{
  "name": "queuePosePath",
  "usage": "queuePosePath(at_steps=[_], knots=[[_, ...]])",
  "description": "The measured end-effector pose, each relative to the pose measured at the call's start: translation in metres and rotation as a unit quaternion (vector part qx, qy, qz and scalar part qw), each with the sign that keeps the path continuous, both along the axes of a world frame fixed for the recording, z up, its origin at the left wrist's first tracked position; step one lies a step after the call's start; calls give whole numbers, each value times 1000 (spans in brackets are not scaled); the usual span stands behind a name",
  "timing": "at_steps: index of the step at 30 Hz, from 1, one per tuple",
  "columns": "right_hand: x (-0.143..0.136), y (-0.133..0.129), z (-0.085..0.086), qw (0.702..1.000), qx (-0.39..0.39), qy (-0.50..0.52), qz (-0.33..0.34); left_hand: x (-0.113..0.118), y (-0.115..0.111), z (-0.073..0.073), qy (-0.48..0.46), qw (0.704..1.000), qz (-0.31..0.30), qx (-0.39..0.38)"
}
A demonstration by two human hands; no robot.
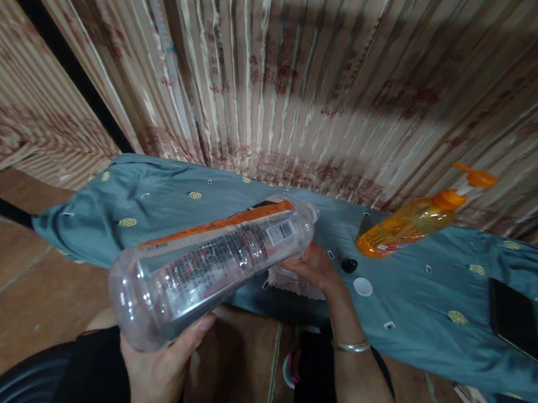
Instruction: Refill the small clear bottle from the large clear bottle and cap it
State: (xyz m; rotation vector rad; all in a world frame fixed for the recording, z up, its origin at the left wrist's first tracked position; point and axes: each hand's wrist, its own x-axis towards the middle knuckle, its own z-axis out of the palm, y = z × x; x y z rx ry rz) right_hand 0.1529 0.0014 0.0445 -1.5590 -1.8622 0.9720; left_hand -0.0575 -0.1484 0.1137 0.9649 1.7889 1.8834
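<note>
Bottle [208, 266], clear plastic, labelled, 1: held in front of the body, partly over the near edge of the blue-green cloth [424, 332]. Long axis: diagonal, base at near left, neck at far right. Left hand [156, 366]: cupped round the base. Right hand [314, 265]: gripping near the neck, fingers partly hidden; the nearer of the 2 to the pump bottle [411, 226], orange, 1, beyond and to the right, untouched. Black piece [349, 265] and white disc [363, 287], 1 each: just right of that hand.
</note>
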Motion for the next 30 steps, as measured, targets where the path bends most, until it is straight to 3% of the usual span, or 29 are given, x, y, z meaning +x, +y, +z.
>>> queuePosePath(at_steps=[30], knots=[[0, 0, 2, 999, -25, 29, 10, -2, 0, -2, -35, 999, -14, 0]])
